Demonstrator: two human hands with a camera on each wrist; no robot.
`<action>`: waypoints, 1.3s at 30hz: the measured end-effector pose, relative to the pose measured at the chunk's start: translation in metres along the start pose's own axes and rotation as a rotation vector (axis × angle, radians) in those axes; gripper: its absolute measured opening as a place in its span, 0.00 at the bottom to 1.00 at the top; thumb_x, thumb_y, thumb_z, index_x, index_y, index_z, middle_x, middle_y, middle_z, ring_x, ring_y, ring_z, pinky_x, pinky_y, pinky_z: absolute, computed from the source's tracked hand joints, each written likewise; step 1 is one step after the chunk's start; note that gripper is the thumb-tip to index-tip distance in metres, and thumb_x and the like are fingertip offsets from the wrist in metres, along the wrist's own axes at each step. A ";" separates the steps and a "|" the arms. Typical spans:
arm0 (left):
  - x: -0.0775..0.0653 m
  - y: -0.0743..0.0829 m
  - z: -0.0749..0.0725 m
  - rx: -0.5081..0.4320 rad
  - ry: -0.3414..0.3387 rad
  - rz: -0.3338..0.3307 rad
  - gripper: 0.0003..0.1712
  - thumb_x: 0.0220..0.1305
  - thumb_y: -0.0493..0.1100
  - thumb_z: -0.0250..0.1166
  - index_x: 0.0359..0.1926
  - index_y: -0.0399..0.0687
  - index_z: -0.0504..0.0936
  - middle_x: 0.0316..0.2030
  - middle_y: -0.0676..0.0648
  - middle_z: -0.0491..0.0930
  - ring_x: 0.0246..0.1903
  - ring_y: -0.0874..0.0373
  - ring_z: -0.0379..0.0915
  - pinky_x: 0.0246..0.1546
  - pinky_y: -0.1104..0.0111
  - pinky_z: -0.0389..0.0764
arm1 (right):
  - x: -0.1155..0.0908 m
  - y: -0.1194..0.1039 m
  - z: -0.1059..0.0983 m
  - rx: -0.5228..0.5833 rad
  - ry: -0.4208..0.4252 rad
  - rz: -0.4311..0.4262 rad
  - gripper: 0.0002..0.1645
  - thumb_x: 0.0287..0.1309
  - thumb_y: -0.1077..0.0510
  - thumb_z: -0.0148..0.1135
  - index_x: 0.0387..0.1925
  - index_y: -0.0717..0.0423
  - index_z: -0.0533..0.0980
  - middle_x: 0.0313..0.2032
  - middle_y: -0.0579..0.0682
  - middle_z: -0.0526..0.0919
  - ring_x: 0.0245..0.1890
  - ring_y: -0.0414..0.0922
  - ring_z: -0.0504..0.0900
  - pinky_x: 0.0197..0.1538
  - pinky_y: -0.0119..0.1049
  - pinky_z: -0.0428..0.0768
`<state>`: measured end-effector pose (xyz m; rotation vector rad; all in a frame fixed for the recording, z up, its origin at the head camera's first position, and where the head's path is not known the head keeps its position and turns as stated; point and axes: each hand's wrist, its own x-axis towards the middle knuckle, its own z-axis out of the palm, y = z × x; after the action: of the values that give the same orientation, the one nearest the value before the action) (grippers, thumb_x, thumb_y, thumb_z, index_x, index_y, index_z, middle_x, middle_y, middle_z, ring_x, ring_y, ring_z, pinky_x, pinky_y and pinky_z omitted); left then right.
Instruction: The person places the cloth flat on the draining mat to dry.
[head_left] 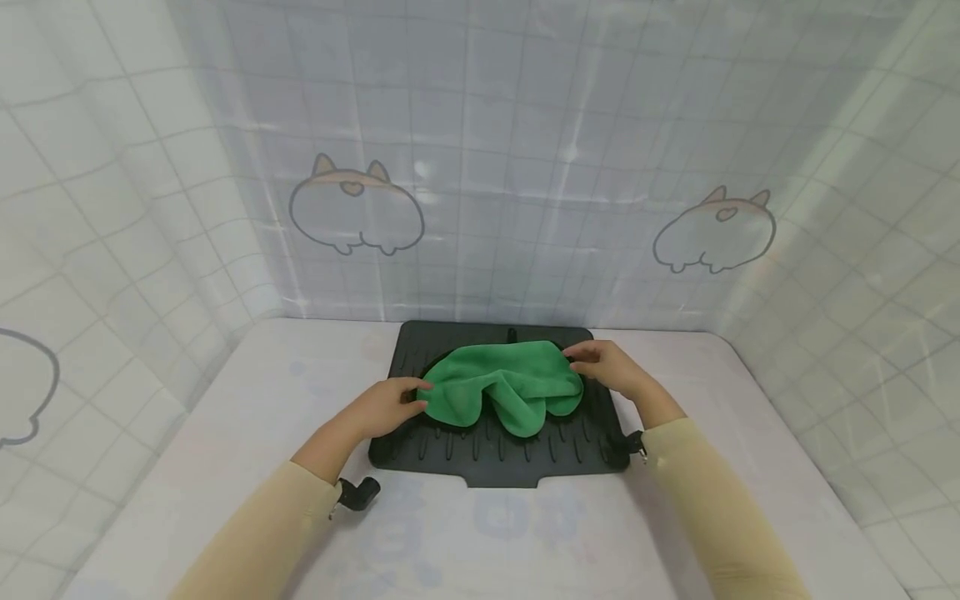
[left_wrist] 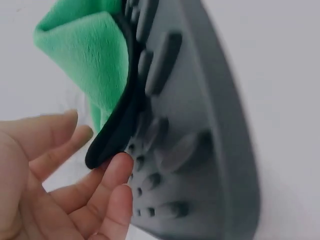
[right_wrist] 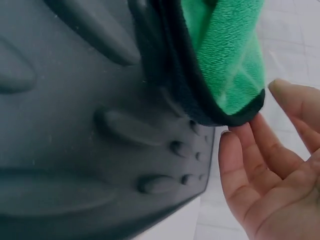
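Your left hand (head_left: 386, 408) is at the left end of the green cloth (head_left: 495, 379), and your right hand (head_left: 609, 367) is at its far right end, so the cloth lies between your two grips. At the left grip, your thumb and fingers stand apart, with the fingertips touching the cloth's black edging (left_wrist: 129, 75) from below and the thumb spaced off to the other side. At the right grip it is much the same: your fingertips meet the edging from underneath, while the thumb stands clear of the fabric. Neither grip is clamped on it.

Between your grips the cloth is bunched into soft folds, a few of them drooping toward you. Beneath it, and under your fingertips, is a dark grey ridged draining mat (head_left: 502, 477), its raised ribs on your side of the grips and a short tab on its nearest edge. The mat rests on a pale tabletop (head_left: 465, 550) with faint printed marks.

A black wrist mount (head_left: 360, 493) sits at each of your pale yellow sleeves (head_left: 255, 533), just behind the grips. Beyond them hangs a grid-patterned sheet (head_left: 510, 225) with rounded, pointy-eared animal drawings (head_left: 357, 212).
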<state>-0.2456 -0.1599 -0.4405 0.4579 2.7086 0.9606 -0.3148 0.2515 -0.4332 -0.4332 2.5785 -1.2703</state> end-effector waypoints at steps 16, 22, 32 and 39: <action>0.021 -0.008 -0.013 -0.041 0.211 0.008 0.16 0.73 0.36 0.58 0.59 0.42 0.80 0.53 0.37 0.80 0.49 0.45 0.78 0.47 0.53 0.79 | 0.006 0.000 -0.002 0.031 0.115 0.037 0.17 0.69 0.59 0.62 0.57 0.55 0.82 0.61 0.59 0.78 0.56 0.56 0.78 0.55 0.55 0.79; 0.051 -0.007 -0.026 -0.073 0.373 0.008 0.20 0.77 0.35 0.51 0.64 0.43 0.77 0.58 0.34 0.77 0.52 0.41 0.76 0.49 0.51 0.78 | 0.005 -0.002 -0.011 0.124 0.189 0.046 0.19 0.70 0.59 0.61 0.60 0.56 0.80 0.63 0.59 0.76 0.46 0.53 0.80 0.53 0.58 0.79; 0.064 -0.019 -0.007 -0.118 0.136 -0.021 0.24 0.77 0.35 0.53 0.70 0.37 0.68 0.65 0.32 0.70 0.63 0.37 0.69 0.59 0.48 0.74 | -0.001 0.010 -0.007 0.033 0.019 0.144 0.24 0.71 0.64 0.57 0.67 0.60 0.72 0.68 0.66 0.68 0.65 0.60 0.71 0.55 0.46 0.81; 0.049 -0.012 -0.002 -0.189 0.121 -0.083 0.21 0.76 0.39 0.55 0.65 0.37 0.74 0.62 0.31 0.72 0.62 0.36 0.69 0.58 0.48 0.74 | -0.004 0.015 -0.010 0.027 0.001 0.148 0.23 0.71 0.63 0.58 0.65 0.58 0.75 0.68 0.63 0.69 0.63 0.59 0.74 0.55 0.47 0.81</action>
<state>-0.2937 -0.1520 -0.4525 0.2571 2.6816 1.2426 -0.3165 0.2687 -0.4389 -0.2321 2.5381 -1.2531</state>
